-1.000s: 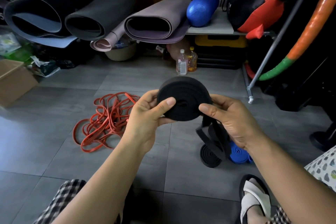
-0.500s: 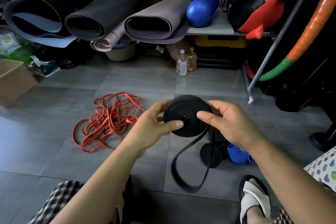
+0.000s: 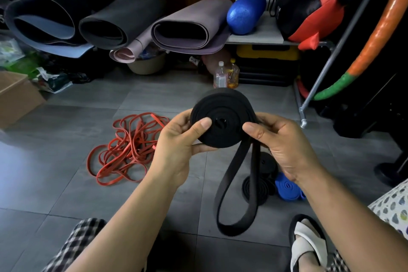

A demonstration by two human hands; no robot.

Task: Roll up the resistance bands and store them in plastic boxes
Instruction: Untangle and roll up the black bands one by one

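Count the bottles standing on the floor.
2: a clear white-capped bottle and an amber bottle beside it, near the yellow box; clutter may hide more.

Forearms (image 3: 123, 216) bare; black-and-white checked trousers (image 3: 84, 240) at knees; white-strapped sandal (image 3: 305, 242), black sole, on right foot.

Rolled mats (image 3: 189, 26) and a blue roller (image 3: 246, 12) at the back, two bottles (image 3: 220, 75) beneath, possibly a cardboard box (image 3: 15, 97) left

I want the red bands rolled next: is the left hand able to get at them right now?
Probably not yet: the left hand grips the half-wound black roll. Bare floor lies between it and the red bands.
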